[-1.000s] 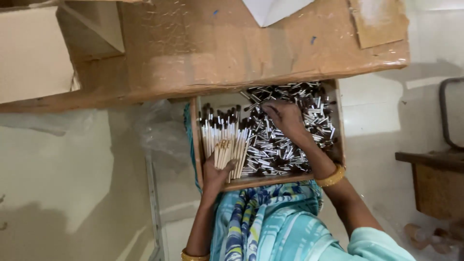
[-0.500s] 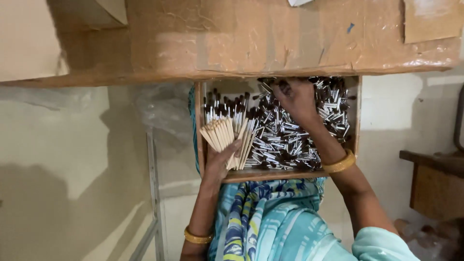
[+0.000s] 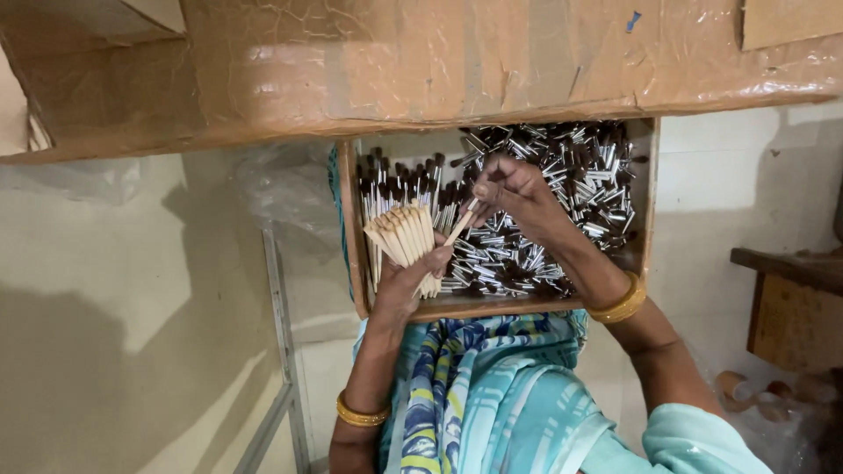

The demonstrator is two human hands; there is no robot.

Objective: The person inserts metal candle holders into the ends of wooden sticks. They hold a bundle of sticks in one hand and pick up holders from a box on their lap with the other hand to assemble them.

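Two hands over the wooden tray: the left hand is clamped round a fanned bundle of tan-handled brushes, and the right hand, at two o'clock from it, pinches a single brush touching the bundle. Loose brushes fill the tray's three o'clock side. Risk, as I read it: the fan looks splayed, so a nudge from the incoming brush could spill the sticks.

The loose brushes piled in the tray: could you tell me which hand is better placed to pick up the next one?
Probably the right hand: it hovers over the loose brushes, pinching only one wooden handle. The left hand is full, gripping a fanned bundle of handles at the tray's left side.
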